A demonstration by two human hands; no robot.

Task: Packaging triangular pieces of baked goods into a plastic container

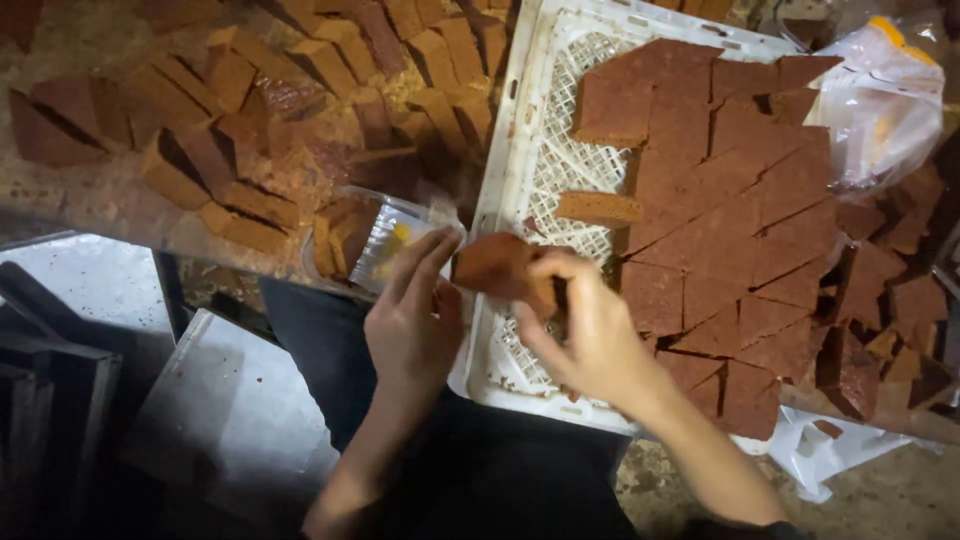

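Note:
My right hand (590, 335) grips a brown triangular cake slice (497, 265) and holds it over the near left edge of a white perforated crate (520, 150). My left hand (415, 315) pinches the mouth of a clear plastic packet (385, 235) that holds some brown slices, right beside the held slice. The crate is filled with several flat brown triangular slices (720, 230); one rectangular slice (598, 208) lies apart on the crate's mesh.
Many cut brown cake blocks (260, 110) are scattered on the crumb-covered tabletop at left. A crumpled clear plastic bag with yellow print (885, 95) lies at the upper right. More slices pile to the right of the crate (890, 310). Grey metal sheets (220, 410) lie below the table.

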